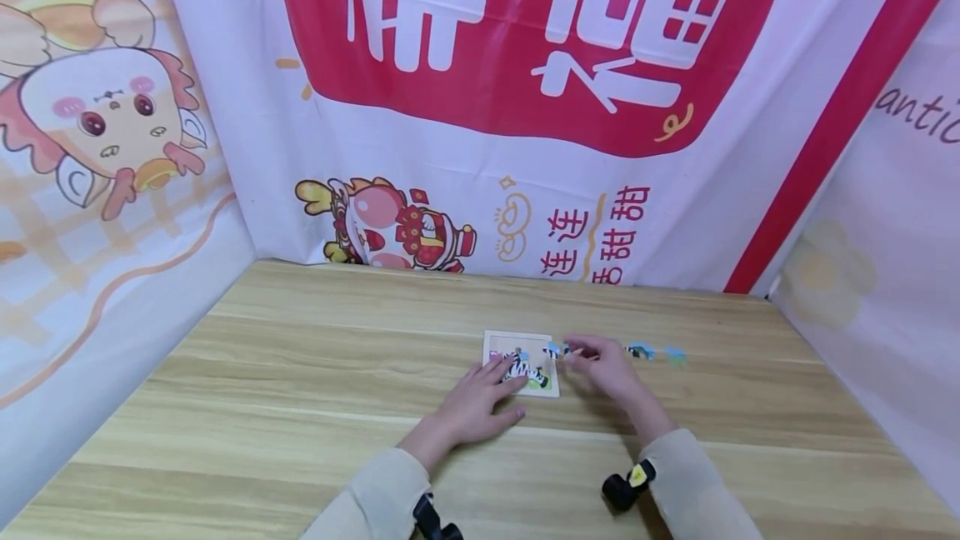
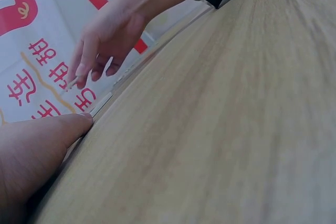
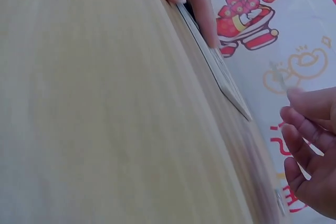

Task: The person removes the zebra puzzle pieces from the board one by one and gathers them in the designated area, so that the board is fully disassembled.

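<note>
A small square jigsaw puzzle board point(image 1: 536, 341) with a pale frame lies flat on the table, a zebra picture partly filled into it. My left hand point(image 1: 474, 403) rests on the board's left side, fingers spread over the zebra pieces and hiding some of them. Above the board's right edge, my right hand point(image 1: 611, 367) pinches a small puzzle piece point(image 1: 552, 350) between thumb and fingertips. The right wrist view shows that piece point(image 3: 279, 74) blurred, raised above the level of the board point(image 3: 224, 88). The right hand's other fingers are loosely bent.
Right of the right hand lie loose puzzle pieces, a dark-and-blue one point(image 1: 641, 351) and a light blue-green one point(image 1: 675, 355). The wood-grain table point(image 1: 300, 407) meets a printed cloth point(image 1: 420, 132) at the back, with more cloth at both sides.
</note>
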`<state>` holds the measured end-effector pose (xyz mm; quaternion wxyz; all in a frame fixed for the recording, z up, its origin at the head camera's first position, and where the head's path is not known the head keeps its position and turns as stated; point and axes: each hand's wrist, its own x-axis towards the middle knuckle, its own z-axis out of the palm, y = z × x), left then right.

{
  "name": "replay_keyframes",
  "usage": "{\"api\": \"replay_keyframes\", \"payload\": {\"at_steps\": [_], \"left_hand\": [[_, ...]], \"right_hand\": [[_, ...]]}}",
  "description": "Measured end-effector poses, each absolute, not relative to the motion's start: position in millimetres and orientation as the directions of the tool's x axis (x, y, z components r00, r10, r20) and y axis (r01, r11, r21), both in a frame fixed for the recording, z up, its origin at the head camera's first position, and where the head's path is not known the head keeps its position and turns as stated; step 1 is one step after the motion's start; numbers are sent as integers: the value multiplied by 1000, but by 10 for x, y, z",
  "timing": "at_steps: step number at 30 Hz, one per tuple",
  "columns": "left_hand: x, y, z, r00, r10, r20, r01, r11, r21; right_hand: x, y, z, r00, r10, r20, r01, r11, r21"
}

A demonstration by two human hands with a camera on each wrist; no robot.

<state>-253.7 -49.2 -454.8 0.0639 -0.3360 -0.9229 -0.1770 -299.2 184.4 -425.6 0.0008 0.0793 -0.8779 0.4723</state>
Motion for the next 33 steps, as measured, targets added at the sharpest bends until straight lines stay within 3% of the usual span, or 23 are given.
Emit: {"api": "replay_keyframes", "payload": {"at_steps": [9,18,25,33], "left_hand": [[-2524,-503,-4541,-768,594,240,640,711,290],[-2533,-498,-4545,-770,594,234,638,715,287],[-2530,-502,-4538,-768,593,243,641,710,292],[-2535,-493,-4558,-766,597,238,643,709,290]], "right_hand": [[-2934,2165,-4183,-983,-150,108,-169,501,-849],[-2839,2529,-4117,-991,-128,31,-93,507,-857],[-2776,2818,-4112,-988,-130,78,-135,525,-840],[-2665,3123,-4106,-994,-111,-5,-54,517,-854]]}}
